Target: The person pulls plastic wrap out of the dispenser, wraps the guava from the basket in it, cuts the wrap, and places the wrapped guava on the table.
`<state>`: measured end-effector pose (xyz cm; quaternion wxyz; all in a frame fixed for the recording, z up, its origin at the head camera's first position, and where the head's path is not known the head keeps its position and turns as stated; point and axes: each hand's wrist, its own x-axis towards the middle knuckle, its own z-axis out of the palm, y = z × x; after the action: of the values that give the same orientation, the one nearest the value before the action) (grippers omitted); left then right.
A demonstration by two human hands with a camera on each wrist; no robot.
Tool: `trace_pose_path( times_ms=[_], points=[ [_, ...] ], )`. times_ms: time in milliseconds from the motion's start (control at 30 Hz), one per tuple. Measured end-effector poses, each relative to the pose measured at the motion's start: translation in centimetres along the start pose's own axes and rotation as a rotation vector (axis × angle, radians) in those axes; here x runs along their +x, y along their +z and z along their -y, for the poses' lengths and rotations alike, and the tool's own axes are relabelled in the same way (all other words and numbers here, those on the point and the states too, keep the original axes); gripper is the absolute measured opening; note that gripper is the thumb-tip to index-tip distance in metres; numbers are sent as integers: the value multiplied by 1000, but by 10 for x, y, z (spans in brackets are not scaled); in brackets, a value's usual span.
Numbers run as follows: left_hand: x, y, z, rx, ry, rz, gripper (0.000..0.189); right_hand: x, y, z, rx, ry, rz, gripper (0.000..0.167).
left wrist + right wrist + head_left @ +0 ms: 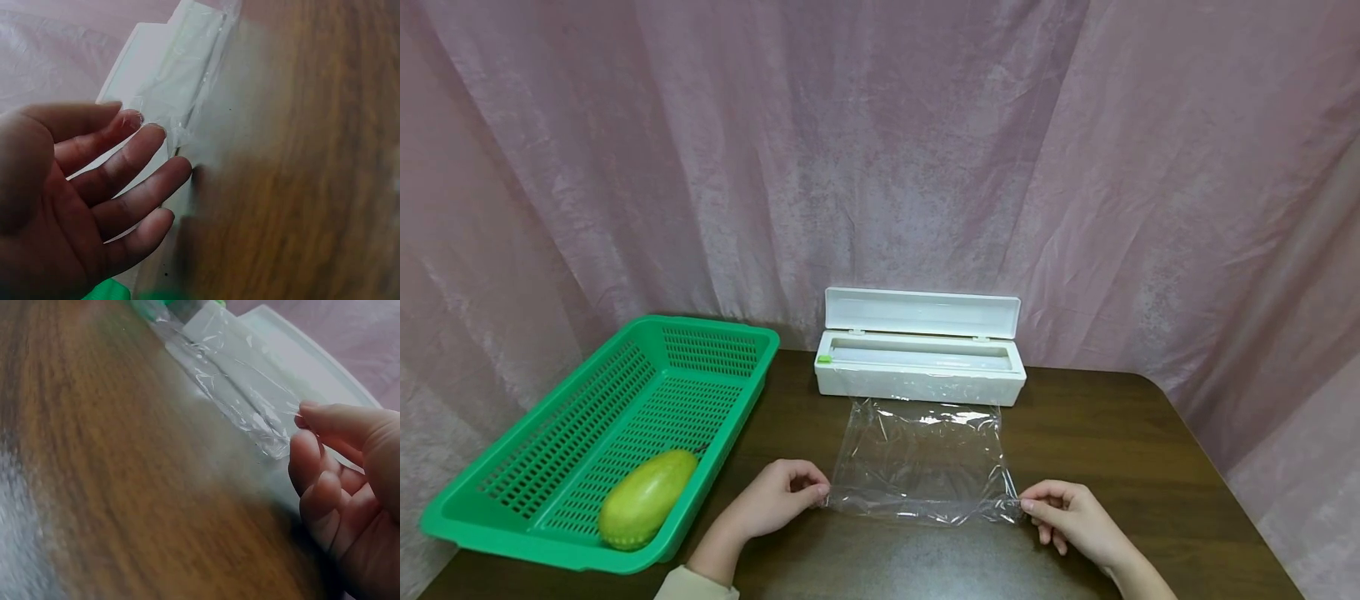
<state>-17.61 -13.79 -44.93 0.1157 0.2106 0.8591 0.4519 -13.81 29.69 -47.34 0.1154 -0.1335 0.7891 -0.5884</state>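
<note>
A sheet of clear plastic wrap (925,462) stretches from the front of a white wrap dispenser box (917,387) toward the person. At its near left corner, my left hand (778,500) pinches the film between thumb and index finger. The right hand (1071,517) pinches the near right corner in the same way. In the left wrist view, the other fingers of the left hand (119,181) are spread loosely below the pinch. Wrinkled film (219,394) runs from the right hand's fingertips in the right wrist view. The dispenser's hinged lid (922,313) stands raised, with a white roll inside.
At the left, a green plastic basket (752,408) sits on the dark wooden table (1097,433). A yellow-green oval fruit (647,500) lies in the basket's near end. Pink curtains (925,150) hang behind the table and along its sides.
</note>
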Motion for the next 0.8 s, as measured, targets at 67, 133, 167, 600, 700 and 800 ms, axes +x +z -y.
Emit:
trace_pose_path(
  times_ms=[67,133,167,600,700,800],
  points=[
    [-1,-1,0,-9,-7,13,17,0,0,-2,25,-24,42,24],
    [-1,-1,-1,-22,-15,25,17,0,0,-3,44,-29,78,24],
    [-2,-2,-2,-32,-18,32,17,0,-1,-3,50,-26,93,24],
    [-10,-17,-10,-67,-82,134,39,1,-5,-3,82,11,157,24],
    [-11,-20,-14,-39,-104,107,48,1,-5,-4,79,21,152,24],
    [-12,-21,-16,1,-115,45,53,1,-4,-4,74,28,146,25]
  ],
)
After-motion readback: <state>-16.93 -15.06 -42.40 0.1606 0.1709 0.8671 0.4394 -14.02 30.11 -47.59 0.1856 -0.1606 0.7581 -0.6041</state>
